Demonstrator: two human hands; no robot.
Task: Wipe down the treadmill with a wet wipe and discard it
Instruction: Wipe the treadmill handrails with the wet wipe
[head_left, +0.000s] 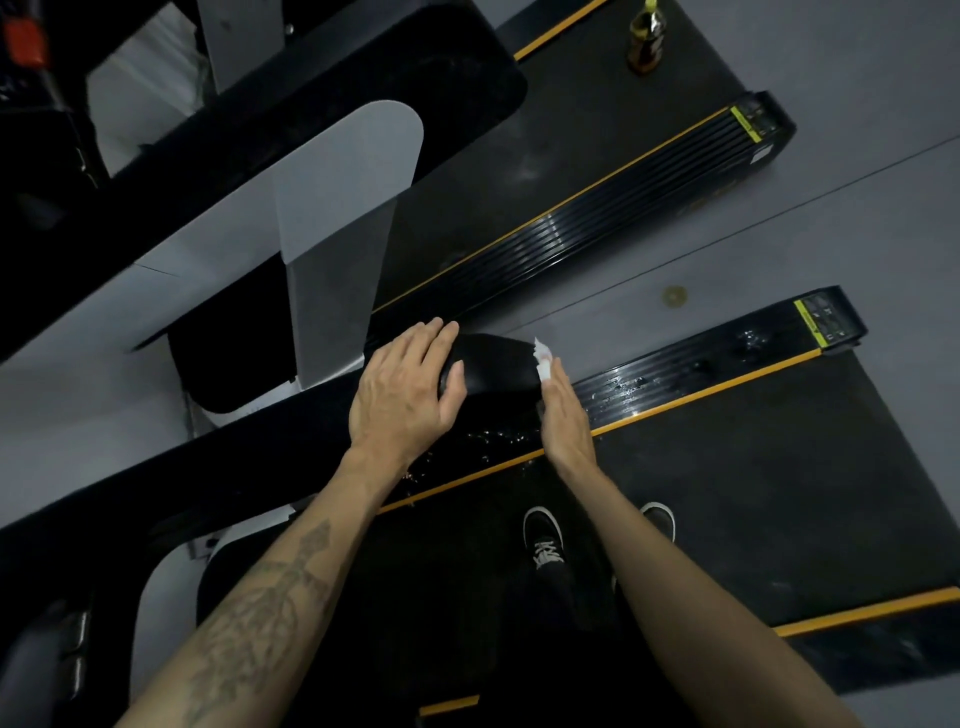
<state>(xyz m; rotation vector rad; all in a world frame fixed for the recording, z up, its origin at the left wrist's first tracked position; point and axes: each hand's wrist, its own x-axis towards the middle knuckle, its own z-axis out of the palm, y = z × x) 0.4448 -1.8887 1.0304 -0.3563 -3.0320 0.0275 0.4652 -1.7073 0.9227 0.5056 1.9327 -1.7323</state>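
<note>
the right hand (563, 410) is pressing a white wet wipe (544, 364) against the end of the treadmill's black handrail (493, 364), just right of centre, fingers lying nearly straight over it. the left hand (402, 389), at nine o'clock of the wipe, is resting on the rail with relaxed fingers draped over it. droplets are glistening on the side rail (675, 376) toward three o'clock, suggesting wiping is partly done; discarding is judged still ahead.

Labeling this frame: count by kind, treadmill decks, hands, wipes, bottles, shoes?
Treadmill decks: 2 (near one, far one)
Hands: 2 (left hand, right hand)
Wet wipe: 1
Bottle: 1
Shoes: 2 ()
Total: 8
</note>
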